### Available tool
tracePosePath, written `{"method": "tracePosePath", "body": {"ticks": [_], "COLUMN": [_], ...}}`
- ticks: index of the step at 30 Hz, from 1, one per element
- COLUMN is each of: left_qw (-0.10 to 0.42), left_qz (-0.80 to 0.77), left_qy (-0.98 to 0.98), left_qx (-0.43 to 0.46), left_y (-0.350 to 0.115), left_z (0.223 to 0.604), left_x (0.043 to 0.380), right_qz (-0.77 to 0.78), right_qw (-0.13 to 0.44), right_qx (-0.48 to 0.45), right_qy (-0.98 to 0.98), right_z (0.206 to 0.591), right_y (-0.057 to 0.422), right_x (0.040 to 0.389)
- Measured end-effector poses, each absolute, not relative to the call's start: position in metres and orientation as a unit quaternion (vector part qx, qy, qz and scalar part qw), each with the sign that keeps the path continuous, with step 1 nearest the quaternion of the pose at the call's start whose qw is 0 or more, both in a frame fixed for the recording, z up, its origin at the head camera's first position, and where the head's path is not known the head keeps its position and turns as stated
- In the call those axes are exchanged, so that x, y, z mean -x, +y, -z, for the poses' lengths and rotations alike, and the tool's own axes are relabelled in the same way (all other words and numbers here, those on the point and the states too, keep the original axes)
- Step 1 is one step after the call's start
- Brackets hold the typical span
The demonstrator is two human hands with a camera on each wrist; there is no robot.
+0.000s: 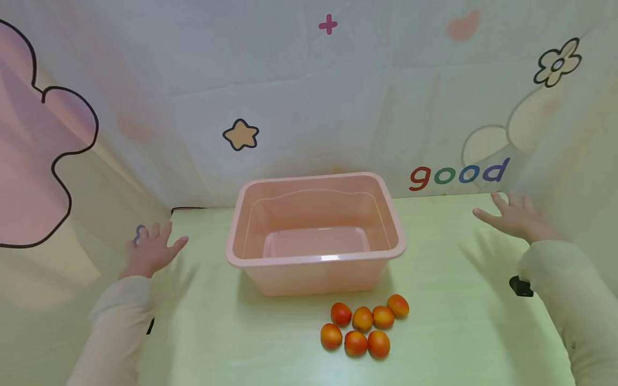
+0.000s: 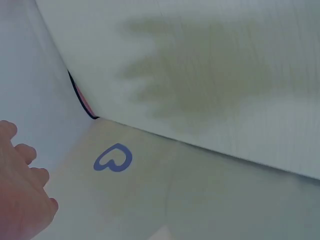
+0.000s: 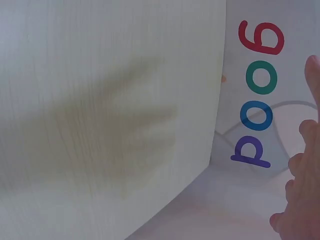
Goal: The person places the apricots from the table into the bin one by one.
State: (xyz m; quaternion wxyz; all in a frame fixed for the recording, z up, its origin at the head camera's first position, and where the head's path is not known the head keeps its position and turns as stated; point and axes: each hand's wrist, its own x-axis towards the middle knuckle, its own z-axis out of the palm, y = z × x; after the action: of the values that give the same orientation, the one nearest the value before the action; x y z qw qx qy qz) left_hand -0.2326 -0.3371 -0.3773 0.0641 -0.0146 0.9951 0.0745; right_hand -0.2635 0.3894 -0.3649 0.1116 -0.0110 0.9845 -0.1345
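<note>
A pink plastic basin (image 1: 316,276) stands upright on the table, and nothing lies inside it. In front of it, toward the near edge, several small orange-red fruits (image 1: 355,343) lie in a loose cluster; their exact kind I cannot tell. My left hand (image 1: 151,249) is raised over the table's left side, fingers spread, holding nothing. On the far right my right hand (image 1: 519,217) is likewise held up with fingers apart and nothing in it. Both hands are well away from the basin and fruits. The left wrist view shows part of the left hand (image 2: 22,187); the right wrist view shows the right hand (image 3: 305,175).
The pale green table (image 1: 449,300) meets a printed curtain (image 1: 309,107) at the back, and the curtain also hangs along both sides. Hand shadows fall on the tabletop. A small black object (image 1: 521,286) shows beneath the right sleeve.
</note>
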Motion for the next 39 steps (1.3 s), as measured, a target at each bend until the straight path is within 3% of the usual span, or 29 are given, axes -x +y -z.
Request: {"method": "tracePosePath", "body": {"ticks": [14, 23, 31, 39], "left_qw": [0.017, -0.01, -0.035, -0.027], "left_qz": [-0.096, -0.133, -0.146, -0.146], "left_qy": [0.994, 0.984, 0.973, 0.968], "left_qx": [-0.047, -0.115, -0.177, -0.204], "left_y": [-0.319, -0.281, -0.247, -0.231], "left_z": [0.346, 0.329, 0.323, 0.327], "left_x": [0.227, 0.221, 0.219, 0.218], "right_qz": [0.117, 0.068, 0.14, 0.175], "right_qw": [0.094, 0.024, 0.075, 0.099], "right_qx": [0.056, 0.14, 0.161, 0.178], "right_qy": [0.987, 0.988, 0.974, 0.963], "right_z": [0.33, 0.32, 0.325, 0.348], "right_y": [0.383, 0.361, 0.33, 0.298], "right_x": [0.245, 0.228, 0.212, 0.2]}}
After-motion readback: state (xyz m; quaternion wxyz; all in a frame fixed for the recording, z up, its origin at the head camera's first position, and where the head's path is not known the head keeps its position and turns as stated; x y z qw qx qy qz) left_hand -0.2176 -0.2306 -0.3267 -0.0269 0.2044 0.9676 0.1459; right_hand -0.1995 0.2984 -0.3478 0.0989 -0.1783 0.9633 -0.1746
